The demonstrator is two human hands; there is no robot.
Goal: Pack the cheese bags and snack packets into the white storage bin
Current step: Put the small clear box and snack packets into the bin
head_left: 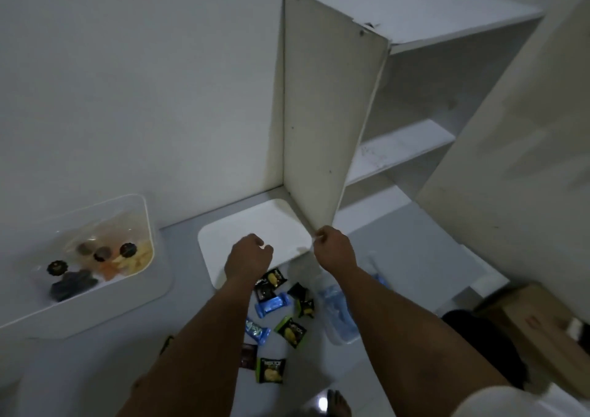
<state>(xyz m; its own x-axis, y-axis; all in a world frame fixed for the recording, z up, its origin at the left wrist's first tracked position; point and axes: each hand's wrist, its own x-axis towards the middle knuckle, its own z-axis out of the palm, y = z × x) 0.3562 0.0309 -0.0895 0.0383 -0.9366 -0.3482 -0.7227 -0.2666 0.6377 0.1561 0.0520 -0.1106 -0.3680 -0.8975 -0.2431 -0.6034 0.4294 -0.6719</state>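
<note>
The white storage bin (95, 316) stands on the floor at the left, and clear cheese bags (127, 258) with dark round labels lie inside it. Its flat white lid (255, 225) lies on the floor in the middle. Several snack packets are scattered on the floor below my arms: green-and-black ones (291, 332) and blue ones (273, 304). My left hand (247, 255) hovers over the lid's near edge, fingers curled, with nothing visible in it. My right hand (332, 247) has its fingers pinched together at the lid's right corner, by the cabinet panel's lower corner. What it grips is unclear.
A white open shelf cabinet (322, 113) rises at the right, its side panel reaching down to my right hand. A clear plastic bag with blue items (338, 317) lies under my right forearm. A cardboard box (536, 327) sits at the far right. A bare foot (338, 404) shows at the bottom.
</note>
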